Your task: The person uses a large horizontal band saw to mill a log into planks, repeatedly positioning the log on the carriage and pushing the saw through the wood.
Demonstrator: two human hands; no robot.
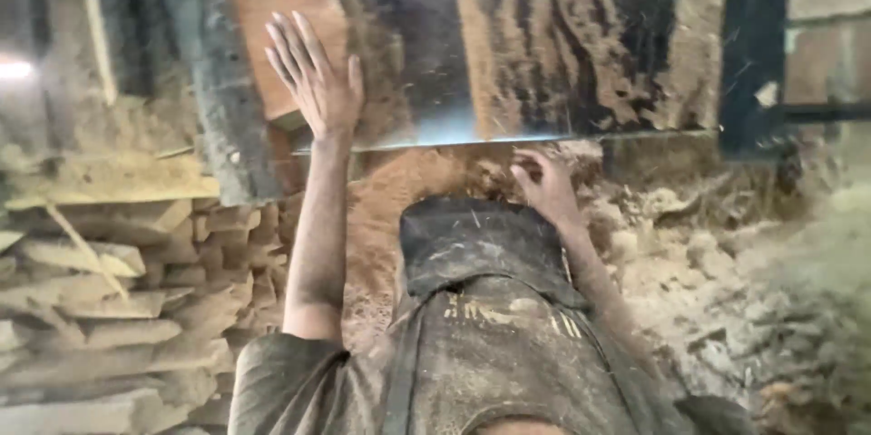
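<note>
A big wooden slab (508,45), brown with dark streaks and dusted with sawdust, stands on edge in front of me. My left hand (313,77) lies flat against its left part, fingers spread and pointing up. My right hand (546,185) is lower down, just beneath the slab's bottom edge. Its fingers are curled in the sawdust (408,181) there, and I cannot tell whether they grip the edge. A dark, dusty apron (481,254) hangs over my front between my two arms.
Stacked cut wood pieces (109,290) fill the left side. A rough dark beam (222,117) leans beside the slab's left edge. Loose sawdust and chips (726,272) are heaped on the right. A dark upright post (753,45) stands at the slab's right.
</note>
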